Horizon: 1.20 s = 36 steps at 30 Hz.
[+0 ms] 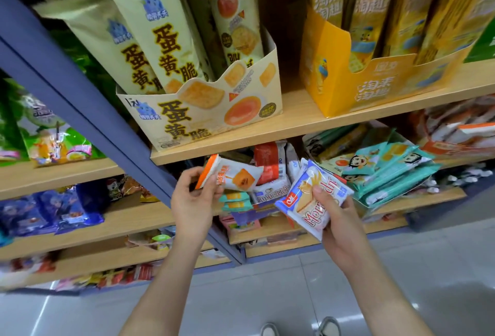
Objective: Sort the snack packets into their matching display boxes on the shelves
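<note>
Left grip [196,200] pinches the orange-and-white packet [234,174] by its crimped end. Right grip [342,224] clamps the blue-and-white cake packet [302,203], thumb on top. Both packets hover just before the jumbled pile [270,168] under the wooden shelf [294,126]. Light, puffy, slick film, I'd say, and crushable inside, so better held at the sealed edges.

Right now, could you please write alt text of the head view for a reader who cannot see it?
A person's left hand holds an orange-and-white snack packet and the right hand holds a blue-and-white packet in front of stocked wooden shelves. Above them stand a cream display box and a yellow display box.
</note>
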Tool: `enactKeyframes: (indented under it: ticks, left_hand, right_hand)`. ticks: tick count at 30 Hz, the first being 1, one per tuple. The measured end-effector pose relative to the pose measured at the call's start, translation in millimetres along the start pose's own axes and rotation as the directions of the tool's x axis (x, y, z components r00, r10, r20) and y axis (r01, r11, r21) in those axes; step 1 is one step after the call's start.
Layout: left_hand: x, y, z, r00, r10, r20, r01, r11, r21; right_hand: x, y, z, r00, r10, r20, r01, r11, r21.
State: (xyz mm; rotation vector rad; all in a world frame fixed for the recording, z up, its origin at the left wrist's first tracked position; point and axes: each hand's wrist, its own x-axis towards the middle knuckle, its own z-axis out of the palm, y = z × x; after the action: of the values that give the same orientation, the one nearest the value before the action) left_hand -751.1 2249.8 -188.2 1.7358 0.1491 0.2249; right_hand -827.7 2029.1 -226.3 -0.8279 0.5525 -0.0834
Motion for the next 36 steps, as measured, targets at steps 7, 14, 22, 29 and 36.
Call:
enactKeyframes:
  ticks: [7, 14, 22, 29, 36]
  left_hand:
    - [5, -22, -3, 0.889, -0.451, -0.071, 0.411, 0.858, -0.308]
    - [3, -34, -12, 0.898, -0.433, -0.071, 0.394, 0.867, -0.305]
    - [7, -42, 2, 0.886, -0.463, -0.037, 0.422, 0.837, -0.348]
    - [31, -53, 9, 0.906, -0.402, 0.134, 0.388, 0.914, 0.121]
    - [20, -56, -8, 0.938, -0.326, 0.12, 0.263, 0.891, 0.369]
  right_hand:
    - [4, 5, 18, 1.0, -0.007, -0.009, 0.007, 0.999, -0.04]
    - [3, 16, 21, 0.999, 0.047, -0.019, -0.047, 0.999, 0.011]
    - [-1, 20, 25, 0.998, 0.01, -0.057, -0.007, 0.999, 0.05]
    - [-5, 34, 30, 0.995, 0.048, -0.092, -0.034, 0.988, 0.152]
    - [-10, 35, 43, 0.99, 0.003, -0.143, 0.018, 0.99, 0.14]
